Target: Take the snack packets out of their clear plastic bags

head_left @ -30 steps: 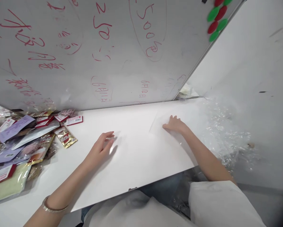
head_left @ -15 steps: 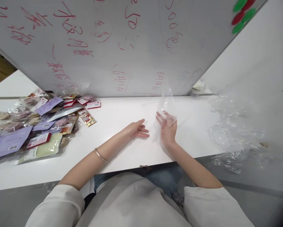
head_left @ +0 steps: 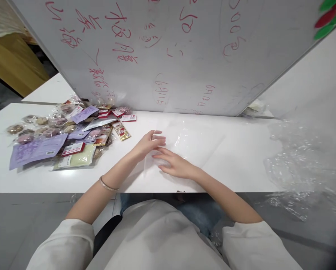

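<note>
Clear plastic bag [head_left: 184,144] lies flat on the white desk [head_left: 235,168], near the middle of its front edge, its near-left corner under both hands. The left hand [head_left: 148,144] has its fingers [head_left: 158,139] curled narrow, pinching the bag's left edge. The right hand [head_left: 176,165] lies flat on the bag just beside the left one, fingers [head_left: 160,152] stretched out and pointing left, pressing the film to the desk. A thin bracelet [head_left: 107,185] sits on the left wrist. At the desk's left end is a heap of snack packets [head_left: 69,137], purple, red and gold, well apart from the hands. A pile of crumpled clear film [head_left: 302,157] hangs over the right end. A whiteboard [head_left: 170,56] with red writing stands along the back edge
</note>
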`<state>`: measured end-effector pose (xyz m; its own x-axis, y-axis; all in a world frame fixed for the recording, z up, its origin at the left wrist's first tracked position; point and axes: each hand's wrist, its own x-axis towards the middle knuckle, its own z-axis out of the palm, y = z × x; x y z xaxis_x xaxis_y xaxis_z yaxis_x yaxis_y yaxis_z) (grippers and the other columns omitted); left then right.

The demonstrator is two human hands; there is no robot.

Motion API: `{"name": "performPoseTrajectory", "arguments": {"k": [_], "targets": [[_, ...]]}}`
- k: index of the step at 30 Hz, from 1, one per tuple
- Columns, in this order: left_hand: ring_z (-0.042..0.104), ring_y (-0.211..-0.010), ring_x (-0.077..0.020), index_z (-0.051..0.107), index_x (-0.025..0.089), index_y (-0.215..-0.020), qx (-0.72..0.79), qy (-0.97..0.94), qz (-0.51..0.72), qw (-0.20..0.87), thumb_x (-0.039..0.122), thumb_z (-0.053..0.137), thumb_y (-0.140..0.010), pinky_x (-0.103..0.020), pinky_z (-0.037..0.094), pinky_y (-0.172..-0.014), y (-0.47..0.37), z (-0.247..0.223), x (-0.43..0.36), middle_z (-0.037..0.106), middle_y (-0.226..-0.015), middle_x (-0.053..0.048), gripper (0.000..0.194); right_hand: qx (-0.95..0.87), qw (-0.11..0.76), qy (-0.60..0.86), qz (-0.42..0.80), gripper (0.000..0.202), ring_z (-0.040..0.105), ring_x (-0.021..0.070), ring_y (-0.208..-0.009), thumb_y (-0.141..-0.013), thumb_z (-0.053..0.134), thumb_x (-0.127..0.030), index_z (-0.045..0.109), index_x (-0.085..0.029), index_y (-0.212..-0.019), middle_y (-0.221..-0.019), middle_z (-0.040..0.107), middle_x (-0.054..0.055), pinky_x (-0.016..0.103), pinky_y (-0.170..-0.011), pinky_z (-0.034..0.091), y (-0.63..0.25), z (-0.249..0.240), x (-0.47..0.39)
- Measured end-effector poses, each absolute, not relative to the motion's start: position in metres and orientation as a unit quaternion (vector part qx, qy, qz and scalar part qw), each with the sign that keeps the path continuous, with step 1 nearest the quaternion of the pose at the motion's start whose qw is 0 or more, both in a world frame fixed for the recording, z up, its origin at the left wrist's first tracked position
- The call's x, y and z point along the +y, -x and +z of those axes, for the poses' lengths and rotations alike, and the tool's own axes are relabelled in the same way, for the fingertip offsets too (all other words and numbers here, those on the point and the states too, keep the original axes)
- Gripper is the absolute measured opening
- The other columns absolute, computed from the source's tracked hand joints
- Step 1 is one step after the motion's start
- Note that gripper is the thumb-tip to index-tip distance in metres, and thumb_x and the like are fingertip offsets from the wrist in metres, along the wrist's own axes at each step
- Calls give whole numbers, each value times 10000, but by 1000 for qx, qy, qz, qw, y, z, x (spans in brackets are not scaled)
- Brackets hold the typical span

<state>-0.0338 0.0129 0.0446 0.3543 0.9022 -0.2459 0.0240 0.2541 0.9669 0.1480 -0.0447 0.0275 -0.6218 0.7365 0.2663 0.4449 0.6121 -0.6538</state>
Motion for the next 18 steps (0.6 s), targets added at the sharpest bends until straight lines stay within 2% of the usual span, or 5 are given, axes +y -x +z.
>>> {"name": "performPoseTrajectory", "arguments": {"k": [5,8,12,15,18], "targets": [[652,-766,-157,618,167,-912,383,-684,294,547,127,502,-727,-371,532,-781,50,53,20,677,-871,-61,222,-744,427,491,150,580,434,279,-1409,-835,690,-416,511,-251,-1362,-1448,516,123,521,-1146,378,-218,63,-4],[610,-742,-146,574,194,-716,329,-754,288,490,136,481,-722,-353,512,-763,56,82,27,634,-777,-40,110,-712,344,570,224,954,412,345,-1417,-653,849,-461,425,-252,-1481,-1456,528,135,558,-1114,381,-257,78,18],[611,-765,-157,588,194,-707,318,-795,288,430,181,534,-754,-325,504,-745,66,121,41,632,-752,-32,73,-705,180,549,411,444,709,264,-896,-699,810,-504,745,-240,-1051,-836,735,47,416,-849,540,-266,89,21],[652,-877,-183,648,184,-979,369,-781,351,362,308,523,-870,-329,522,-807,93,131,63,692,-929,-66,207,-649,282,533,464,423,590,151,-478,-760,738,-605,764,-236,-964,-476,520,-42,300,-546,490,-265,101,22],[657,-984,-228,629,168,-1125,533,-739,361,197,342,374,-957,-365,517,-877,135,119,89,691,-1063,-111,351,-556,433,516,487,536,358,77,-328,-772,719,-628,699,-299,-1194,-478,473,-78,244,-370,290,-275,110,40]]}}
